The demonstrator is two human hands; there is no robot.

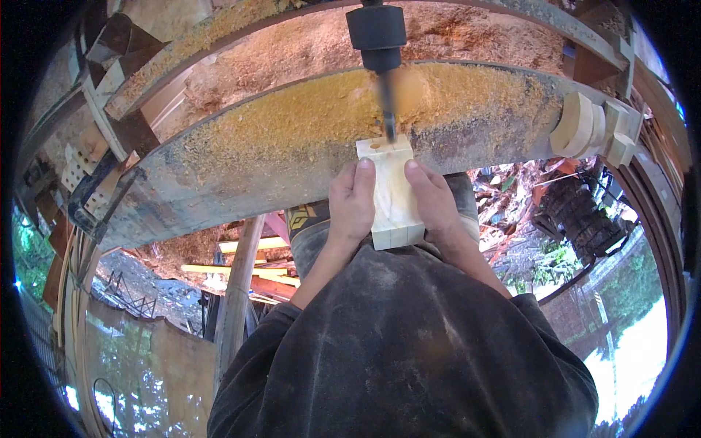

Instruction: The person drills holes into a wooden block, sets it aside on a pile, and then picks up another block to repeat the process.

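A pale wooden block [394, 191] lies lengthwise between my hands, its far end under the drill bit [389, 117]. My left hand [353, 198] is closed on the block's left side, thumb near the top edge. On the right side my right hand [432, 196] grips the same block, thumb on its upper face. A dark hole shows in the block's far end, left of the bit. The bit hangs from a black drill chuck [377, 36] and meets the end face; whether it has entered the wood is unclear.
A long board [241, 164] covered in sawdust crosses under the drill. Cut wooden pieces [580, 125] sit at its right end, and a dark metal clamp [91, 201] is at its left. Yellow wood strips [234, 271] lie below on the left.
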